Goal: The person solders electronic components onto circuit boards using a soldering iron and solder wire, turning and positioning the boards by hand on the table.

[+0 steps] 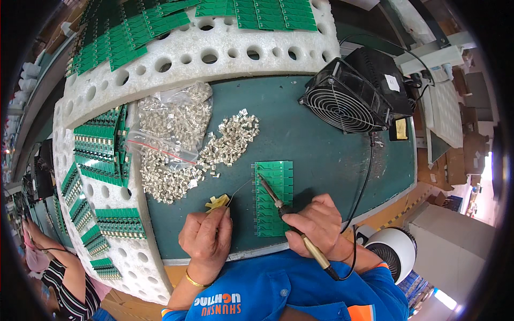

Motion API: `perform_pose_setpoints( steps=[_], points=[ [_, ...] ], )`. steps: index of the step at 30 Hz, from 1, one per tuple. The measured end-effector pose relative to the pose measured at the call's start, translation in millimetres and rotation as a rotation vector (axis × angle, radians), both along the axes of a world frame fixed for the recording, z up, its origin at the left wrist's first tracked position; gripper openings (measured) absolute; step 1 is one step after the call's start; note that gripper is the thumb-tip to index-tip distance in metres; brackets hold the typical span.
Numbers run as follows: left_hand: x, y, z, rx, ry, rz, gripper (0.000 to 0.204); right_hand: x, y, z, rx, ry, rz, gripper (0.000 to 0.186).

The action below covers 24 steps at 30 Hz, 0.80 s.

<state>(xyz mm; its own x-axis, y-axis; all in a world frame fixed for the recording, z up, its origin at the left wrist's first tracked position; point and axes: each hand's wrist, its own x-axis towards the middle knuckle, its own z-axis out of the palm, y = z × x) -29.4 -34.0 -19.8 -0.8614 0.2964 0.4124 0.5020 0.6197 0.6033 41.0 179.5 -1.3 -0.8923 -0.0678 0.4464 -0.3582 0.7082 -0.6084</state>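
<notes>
A green circuit board panel (pixel 277 200) lies on the dark green work mat, with small pin connectors along its left edge. My right hand (pixel 317 222) is closed round a soldering iron (pixel 316 251), whose tip reaches the board's upper left part. In my left hand (pixel 206 238), thumb and fingers pinch a thin solder wire (pixel 239 190) that slants up toward the iron's tip. Whether wire and tip touch is too small to tell. A crumpled yellow strip (pixel 217 202) shows just above my left fingertips. Loose small white connectors (pixel 230 140) are heaped left of the board.
A clear plastic bag (pixel 179 115) of connectors lies behind the loose heap. White foam racks (pixel 187 59) hold green boards at the back and left. A black fan (pixel 345 99) stands back right; the iron's cord (pixel 364 187) runs nearby. Another person (pixel 69 278) sits far left.
</notes>
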Motion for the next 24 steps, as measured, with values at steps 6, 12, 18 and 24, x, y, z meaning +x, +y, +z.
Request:
perform_pose_setpoints(
  steps=[6,12,18,24],
  points=[
    [1.2,2.2,-0.1,0.024,-0.015,0.001,0.022,3.3,-0.8,-1.2,0.034,-0.001,0.008,0.033],
    [1.8,1.8,0.8,0.015,-0.018,0.000,0.022,3.1,-1.6,-0.9,0.036,0.003,0.017,0.033],
    [1.4,1.1,-0.9,0.020,-0.012,0.000,0.022,3.4,-3.5,-0.3,0.032,0.012,0.007,0.033],
    [2.4,-0.3,-2.9,0.016,-0.024,0.002,0.022,3.3,-4.0,-0.3,0.036,0.006,0.007,0.032]
  ],
)
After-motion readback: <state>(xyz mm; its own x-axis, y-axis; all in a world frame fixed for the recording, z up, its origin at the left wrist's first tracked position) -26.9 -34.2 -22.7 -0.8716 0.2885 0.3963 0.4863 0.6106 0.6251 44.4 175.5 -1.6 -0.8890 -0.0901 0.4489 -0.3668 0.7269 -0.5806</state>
